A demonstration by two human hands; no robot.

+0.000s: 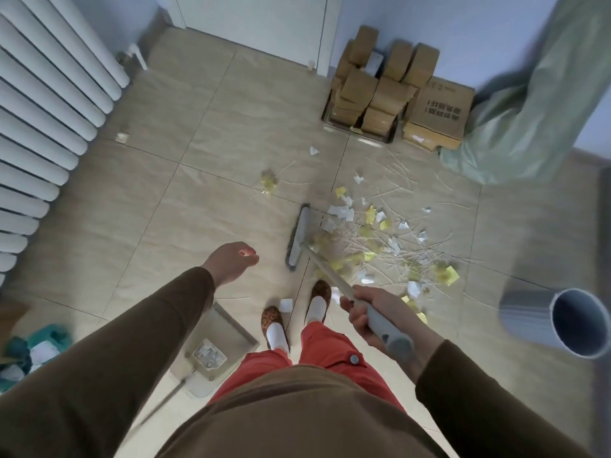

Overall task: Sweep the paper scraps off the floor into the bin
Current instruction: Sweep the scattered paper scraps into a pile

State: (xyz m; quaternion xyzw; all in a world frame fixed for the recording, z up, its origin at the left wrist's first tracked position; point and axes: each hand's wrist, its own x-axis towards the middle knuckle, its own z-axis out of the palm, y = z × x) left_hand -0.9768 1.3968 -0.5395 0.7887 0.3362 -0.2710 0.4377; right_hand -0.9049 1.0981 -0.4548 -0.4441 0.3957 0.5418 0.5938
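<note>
We grip the broom handle (pixel 334 279) in our right hand (pixel 363 314), left hand (pixel 231 261) hanging loose and empty. Paper scraps (pixel 380 233) lie beside the broom head (pixel 299 238); a hard stroke could scatter them past the grey bin (pixel 568 322), while the dustpan (pixel 215 352) waits behind.

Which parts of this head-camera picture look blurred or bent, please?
In the head view, the green sack and grey bin at the right edge are smeared; the radiator bows from wide-angle distortion; the scraps by the broom head look soft; lighting is dim, bluish.
</note>
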